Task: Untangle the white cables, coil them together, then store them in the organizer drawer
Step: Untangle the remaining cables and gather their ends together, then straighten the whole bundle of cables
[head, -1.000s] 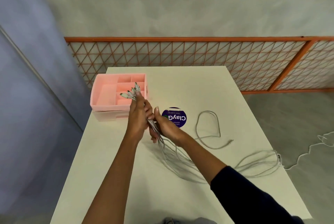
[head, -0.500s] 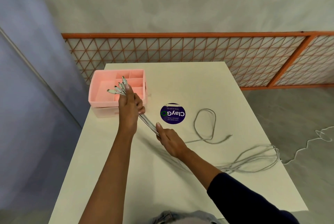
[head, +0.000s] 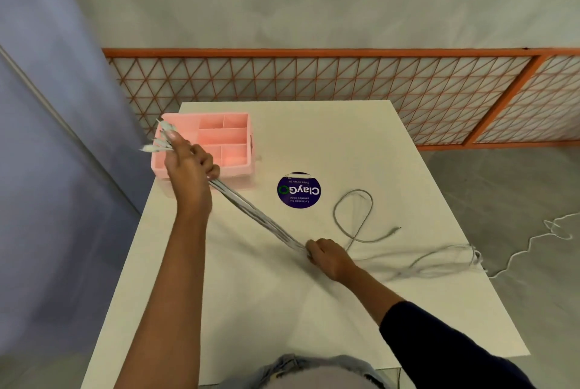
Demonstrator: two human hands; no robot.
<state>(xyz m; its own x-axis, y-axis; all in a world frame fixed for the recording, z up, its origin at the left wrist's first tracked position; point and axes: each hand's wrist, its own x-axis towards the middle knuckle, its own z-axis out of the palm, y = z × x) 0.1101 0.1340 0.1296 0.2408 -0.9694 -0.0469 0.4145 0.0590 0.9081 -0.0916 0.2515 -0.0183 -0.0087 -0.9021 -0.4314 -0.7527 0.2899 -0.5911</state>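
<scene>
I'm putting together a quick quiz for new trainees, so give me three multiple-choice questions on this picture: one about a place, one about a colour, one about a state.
1. Where does the pink organizer stand on the table?
A) far left corner
B) near right corner
C) centre

2. What colour is the round sticker?
A) red
B) dark blue-purple
C) yellow

3. How is the cable bundle between the left hand and right hand?
A) pulled straight
B) coiled in the organizer
C) lying untouched

Answers:
1 A, it sits at the table's far left edge.
2 B, it is a dark disc with white lettering.
3 A, both hands grip it and it runs in a straight line.
</scene>
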